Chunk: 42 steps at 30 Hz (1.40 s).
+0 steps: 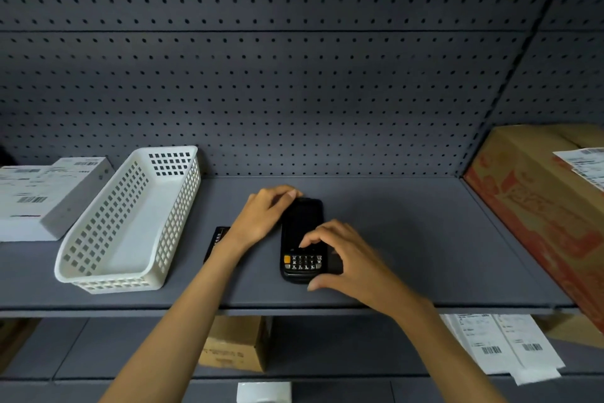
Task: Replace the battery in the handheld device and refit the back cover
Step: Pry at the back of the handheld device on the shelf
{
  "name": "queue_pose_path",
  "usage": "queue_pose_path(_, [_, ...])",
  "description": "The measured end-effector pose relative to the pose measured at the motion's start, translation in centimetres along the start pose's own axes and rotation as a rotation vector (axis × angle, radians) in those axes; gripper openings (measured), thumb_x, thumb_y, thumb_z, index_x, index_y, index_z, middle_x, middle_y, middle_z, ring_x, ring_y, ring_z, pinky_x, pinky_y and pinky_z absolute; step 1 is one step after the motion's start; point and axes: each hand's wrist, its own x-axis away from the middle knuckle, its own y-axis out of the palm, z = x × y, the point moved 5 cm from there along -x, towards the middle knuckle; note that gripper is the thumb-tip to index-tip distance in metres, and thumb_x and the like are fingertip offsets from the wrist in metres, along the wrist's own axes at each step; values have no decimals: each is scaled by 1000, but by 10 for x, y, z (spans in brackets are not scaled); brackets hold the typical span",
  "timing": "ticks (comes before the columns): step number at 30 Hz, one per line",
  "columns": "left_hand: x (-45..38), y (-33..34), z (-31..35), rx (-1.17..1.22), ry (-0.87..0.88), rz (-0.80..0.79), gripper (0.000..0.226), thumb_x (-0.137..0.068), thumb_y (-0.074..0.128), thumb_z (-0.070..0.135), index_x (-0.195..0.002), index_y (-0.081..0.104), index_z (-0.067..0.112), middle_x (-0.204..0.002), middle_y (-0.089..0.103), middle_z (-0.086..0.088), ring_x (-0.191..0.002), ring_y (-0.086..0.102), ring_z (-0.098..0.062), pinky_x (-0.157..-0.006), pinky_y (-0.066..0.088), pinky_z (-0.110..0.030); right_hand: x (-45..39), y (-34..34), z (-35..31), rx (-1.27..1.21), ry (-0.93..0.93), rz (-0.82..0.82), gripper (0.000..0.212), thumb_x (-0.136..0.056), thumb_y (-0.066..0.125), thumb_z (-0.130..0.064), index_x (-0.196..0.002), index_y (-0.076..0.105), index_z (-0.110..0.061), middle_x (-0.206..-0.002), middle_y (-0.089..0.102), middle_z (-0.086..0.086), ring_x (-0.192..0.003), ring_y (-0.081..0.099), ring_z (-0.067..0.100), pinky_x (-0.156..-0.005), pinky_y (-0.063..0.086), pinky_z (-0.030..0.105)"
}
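I see the device (302,232) face up on the shelf (425,239). My left hand (261,216) grips its far corner. My right hand (343,255) curls over its keypad end, whether grasping I cannot tell. A battery (215,242) lies beside my left wrist, with a basket (183,200) further left. Right of my right hand, flat shelf runs to the box (539,206).

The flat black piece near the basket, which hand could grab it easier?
Probably the left hand: the flat black piece lies beside its wrist. The right hand is at the keypad of the handheld device, farther off on the other side.
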Motion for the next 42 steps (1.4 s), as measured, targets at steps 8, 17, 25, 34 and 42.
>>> queue_pose_path(8, [-4, 3, 3, -9, -28, -25, 26, -100, 49, 30, -114, 70, 23, -107, 72, 10, -104, 64, -3, -87, 44, -14, 1, -4, 5, 6, -5, 14, 51, -70, 79, -49, -110, 47, -41, -100, 42, -25, -100, 45, -2, -82, 46, 23])
queue_pose_path(17, [-3, 4, 9, 19, -48, -19, 23, -100, 51, 27, -111, 71, 23, -104, 73, 10, -100, 64, -1, -80, 42, -3, 4, -3, 8, -100, 46, 20, 57, -71, 82, -43, -112, 42, -38, -100, 50, -16, -96, 53, 4, -84, 52, 30])
queue_pose_path(25, [1, -7, 8, 76, -108, 50, 22, -97, 53, 21, -103, 74, 20, -102, 74, 7, -103, 64, -7, -90, 45, -21, 12, -5, 8, 4, 58, 73, 47, -72, 77, -54, -98, 42, -36, -95, 58, -15, -89, 57, 2, -75, 52, 27])
queue_pose_path(34, [-2, -22, -2, 193, -115, 92, 19, -95, 55, 26, -97, 74, 25, -89, 72, 5, -83, 66, -12, -85, 50, -28, 18, -6, 1, -52, 78, 173, 53, -78, 71, -55, -115, 36, -40, -101, 60, -18, -97, 56, -3, -74, 42, 15])
queue_pose_path(42, [-1, -30, 3, 403, -82, 115, 27, -100, 47, 4, -112, 71, 8, -108, 72, -17, -97, 66, -20, -98, 48, -33, 21, -7, 10, -205, 95, 248, 50, -86, 65, -48, -127, 38, -41, -106, 59, -17, -103, 58, 2, -80, 51, 29])
